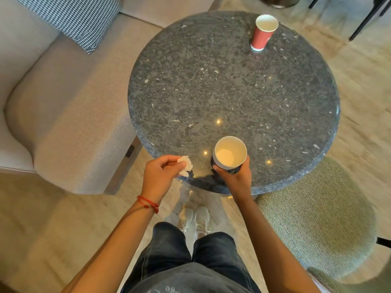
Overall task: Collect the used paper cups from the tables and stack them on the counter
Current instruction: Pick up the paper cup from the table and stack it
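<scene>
Speckled granite table [243, 98]: the right hand [234, 176] wraps around a dark paper cup [229, 154] at the near edge, while the left hand [159, 175] pinches a crumpled napkin [185, 166]. A red cup [262, 32] stands well apart; squeezing the thin wall could buckle it.

Warm glare spots, bowed blurry edges.
</scene>
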